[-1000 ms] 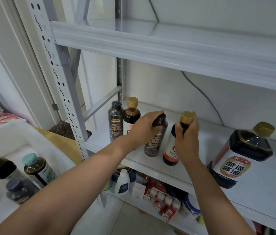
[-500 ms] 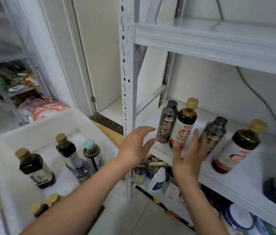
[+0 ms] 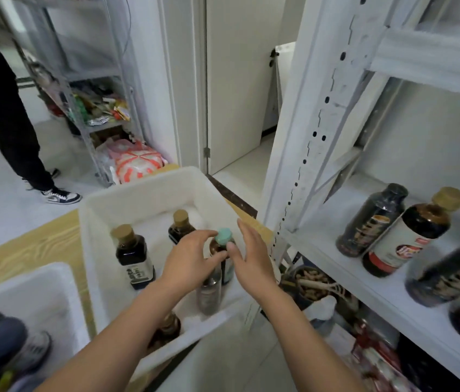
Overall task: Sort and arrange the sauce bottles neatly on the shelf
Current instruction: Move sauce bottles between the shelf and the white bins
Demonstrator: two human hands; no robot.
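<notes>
Along the left edge, on the wooden table (image 3: 39,244), we see the corner of a second white tub (image 3: 53,292). Beyond it another person's legs (image 3: 16,131) stand on the floor.

Next comes the white tub (image 3: 138,193) we are reaching into. A square-shouldered bottle (image 3: 134,258) stands upright at its left, tan cap up. A smaller tan-capped bottle (image 3: 180,223) stands behind it toward the far wall.

Our left hand (image 3: 192,258) is curled round the neck of the teal-capped bottle (image 3: 223,236), with the fingers over the top near the cap and the thumb below. That bottle stands inside the tub near its right wall, long axis vertical and cap pointing straight up. A greyish bottle (image 3: 209,295) stands just in front of it, partly under our wrist. A dark bottle (image 3: 171,326) in the near corner is mostly hidden by our forearm.

Our right hand (image 3: 251,256) is spread just to the right of the teal cap, fingers straight and holding nothing. Its thumb tip is at the bottle's shoulder, but we cannot tell whether it touches.

Farther right is the shelf (image 3: 316,227). On it a black-capped bottle (image 3: 370,222) and a gold-capped bottle (image 3: 409,239) stand side by side, caps up. A blurred dark bottle (image 3: 449,275) is beside them, cut by the edge.
</notes>
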